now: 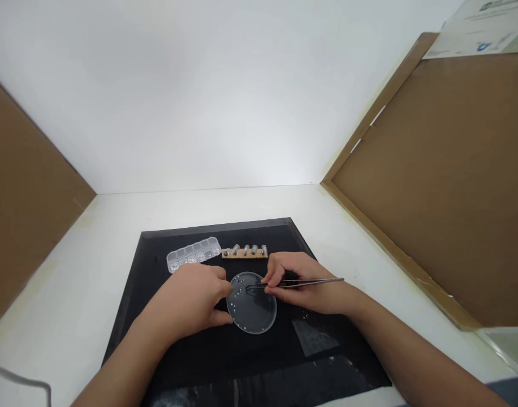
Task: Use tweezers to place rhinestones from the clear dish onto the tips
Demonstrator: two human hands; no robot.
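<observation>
A clear round shallow dish [259,317] lies on the black mat, with several tiny bright pieces scattered mostly along its left side. My left hand [191,297] grips the dish's left rim, thumb low and fingers higher up. In my right hand [303,280] a pair of tweezers [314,281] is pinched between thumb and fingers. The tips of the tweezers point left, over the dish among the small pieces. Whether a piece sits between the tips is too small to tell.
Behind my left hand sits a clear compartment box [194,249] with small pieces in some cells. Right of it, a wooden strip [245,254] carries several small vials. A clear sheet [314,336] lies on the black mat [199,362]. Brown cardboard panels [445,169] flank the white table.
</observation>
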